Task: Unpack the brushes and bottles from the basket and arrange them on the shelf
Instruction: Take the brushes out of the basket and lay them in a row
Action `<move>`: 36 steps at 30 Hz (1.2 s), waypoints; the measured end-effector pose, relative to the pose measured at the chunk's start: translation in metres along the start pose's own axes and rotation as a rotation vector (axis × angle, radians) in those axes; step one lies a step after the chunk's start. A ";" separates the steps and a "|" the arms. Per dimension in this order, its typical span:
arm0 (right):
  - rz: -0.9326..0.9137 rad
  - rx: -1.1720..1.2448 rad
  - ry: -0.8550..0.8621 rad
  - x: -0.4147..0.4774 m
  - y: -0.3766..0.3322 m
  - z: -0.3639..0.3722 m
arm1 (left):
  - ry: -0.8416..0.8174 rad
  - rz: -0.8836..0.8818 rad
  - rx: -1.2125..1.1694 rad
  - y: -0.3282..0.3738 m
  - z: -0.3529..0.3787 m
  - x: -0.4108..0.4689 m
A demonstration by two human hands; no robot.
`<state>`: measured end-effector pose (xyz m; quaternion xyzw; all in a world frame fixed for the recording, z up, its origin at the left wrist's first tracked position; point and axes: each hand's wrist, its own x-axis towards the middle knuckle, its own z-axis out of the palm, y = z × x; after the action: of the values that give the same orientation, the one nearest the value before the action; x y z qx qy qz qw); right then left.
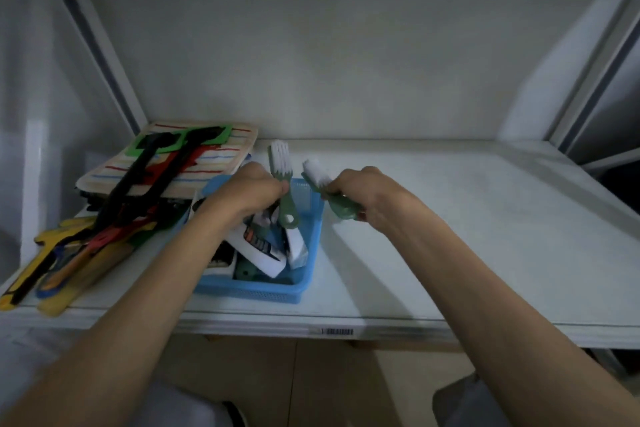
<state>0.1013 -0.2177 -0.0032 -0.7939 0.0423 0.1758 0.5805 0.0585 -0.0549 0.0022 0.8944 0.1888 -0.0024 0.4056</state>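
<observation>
A blue plastic basket (304, 274) sits on the white shelf (467, 236), left of centre. Inside it lie white bottles or tubes (258, 246) and a green item (246, 272). My left hand (249, 193) is above the basket, shut on a green brush with white bristles (281, 167), held bristles up. My right hand (367, 194) hovers just right of the basket, shut on a second green brush (320, 177), tilted with its white bristles pointing up and left.
Striped cloths (214, 163) are stacked at the shelf's back left, with long black, red and yellow handled tools (104, 219) lying across them out to the front edge. The right half of the shelf is bare. A barcode label (337, 332) marks the front lip.
</observation>
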 end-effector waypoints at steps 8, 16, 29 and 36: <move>0.187 0.051 0.137 0.020 0.030 -0.106 | -0.131 0.138 -0.170 0.053 0.087 -0.018; 0.243 -0.099 0.469 0.024 0.092 -0.199 | -0.287 0.078 -0.116 0.094 0.211 -0.027; 0.387 -0.273 0.575 0.010 0.141 -0.267 | -0.261 0.232 0.019 0.128 0.289 -0.042; 0.395 -0.308 0.676 0.005 0.151 -0.281 | -0.302 0.230 -0.105 0.144 0.310 -0.049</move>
<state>0.1297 -0.5288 -0.0675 -0.8611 0.3551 0.0176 0.3634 0.1083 -0.3827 -0.0933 0.8772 0.0222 -0.0802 0.4729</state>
